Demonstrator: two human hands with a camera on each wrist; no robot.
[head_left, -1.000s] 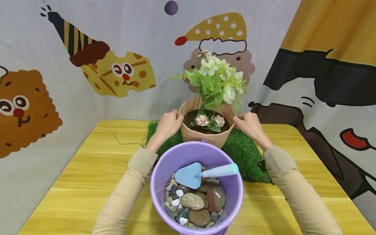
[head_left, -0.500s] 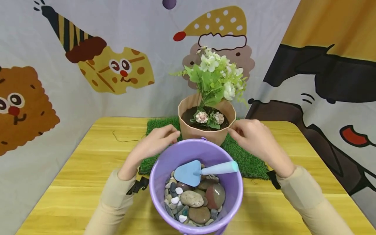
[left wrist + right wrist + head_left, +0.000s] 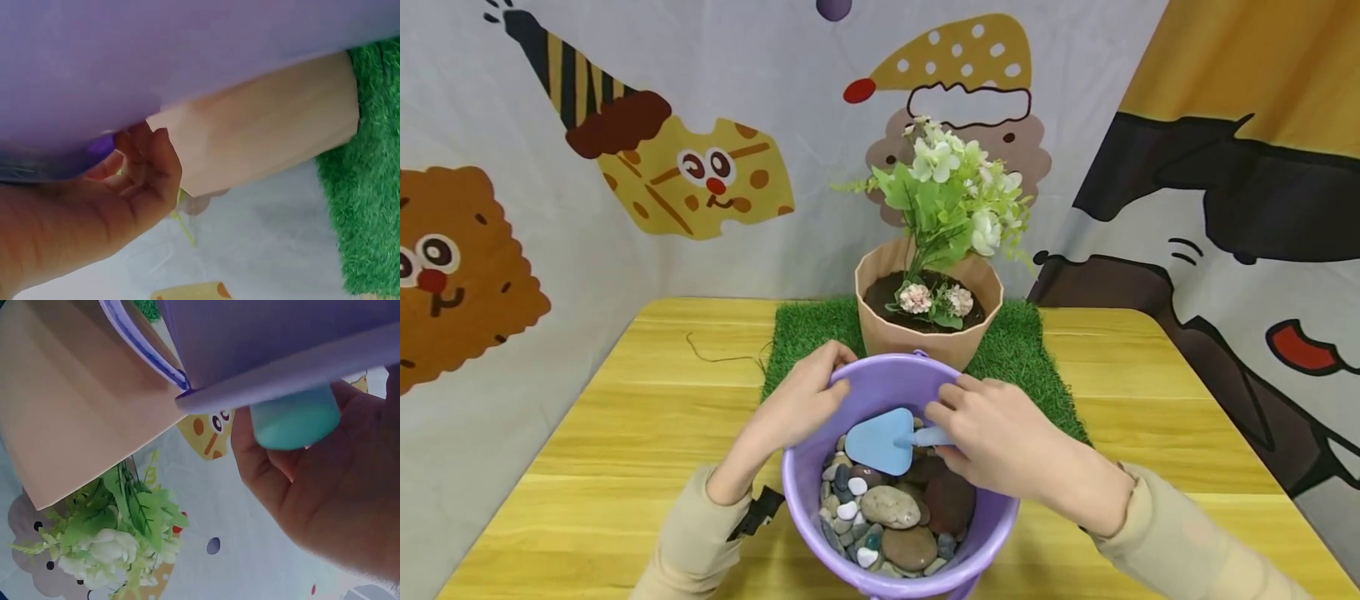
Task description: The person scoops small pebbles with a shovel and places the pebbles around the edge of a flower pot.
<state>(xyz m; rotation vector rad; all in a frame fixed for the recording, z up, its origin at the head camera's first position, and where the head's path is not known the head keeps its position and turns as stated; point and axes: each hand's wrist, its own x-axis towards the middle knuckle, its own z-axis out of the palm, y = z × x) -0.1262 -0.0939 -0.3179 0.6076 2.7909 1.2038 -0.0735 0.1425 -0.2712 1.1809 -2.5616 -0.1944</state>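
Both hands have come away from the flowerpot to the bucket since the earlier frames. The right hand now curls its fingers round the handle of the trowel; the left hand straddles the bucket's far-left rim, how firmly I cannot tell. The trowel sits in the purple bucket, its long axis running crosswise, blade leftward, handle by the right hand, the nearer one. The bucket wall rings the blade, with stones below. Beyond, the flowerpot stands on grass matting on the worktop.
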